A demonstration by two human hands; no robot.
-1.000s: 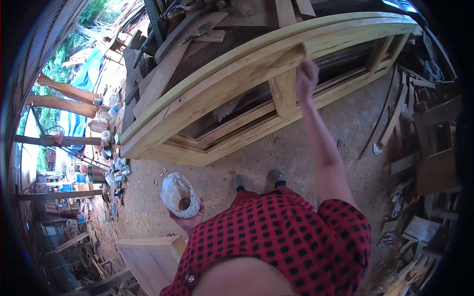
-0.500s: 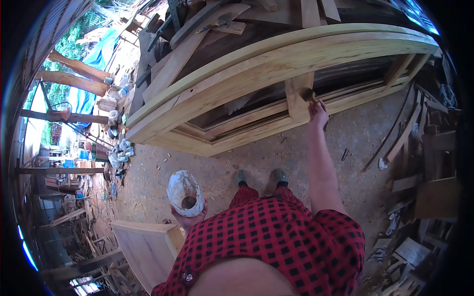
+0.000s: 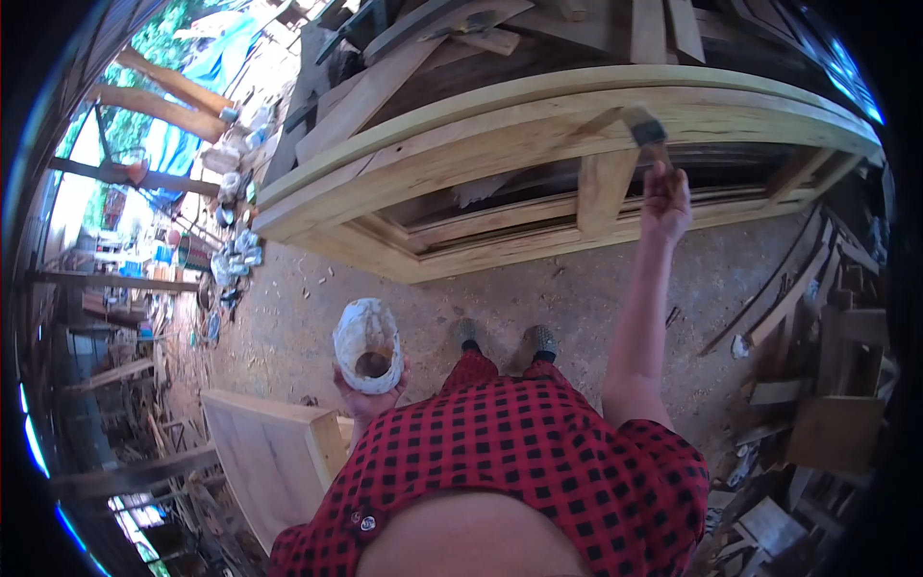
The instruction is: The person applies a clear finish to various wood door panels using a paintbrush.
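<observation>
A wooden frame point(image 3: 500, 137) with openings and a middle post point(image 3: 605, 188) stretches across the upper part of the head view. My right hand point(image 3: 665, 204) is closed round the handle of a paintbrush point(image 3: 644, 128), whose dark bristles overlap the frame's upper rail. Low on the left, my left hand point(image 3: 370, 399) grips a white, stained container point(image 3: 366, 332) from beneath and around its sides. Its mouth faces me, and something brown shows inside.
A pale wooden panel point(image 3: 264, 452) stands at lower left, close to my left arm. Wood offcuts point(image 3: 827, 385) are piled along the right side. Boards point(image 3: 385, 91) lie behind the frame. Shavings are scattered over the concrete floor point(image 3: 519, 308).
My right hand has moved up and right with the paintbrush, from the middle post to the upper rail. The container in my left hand sits slightly higher in view.
</observation>
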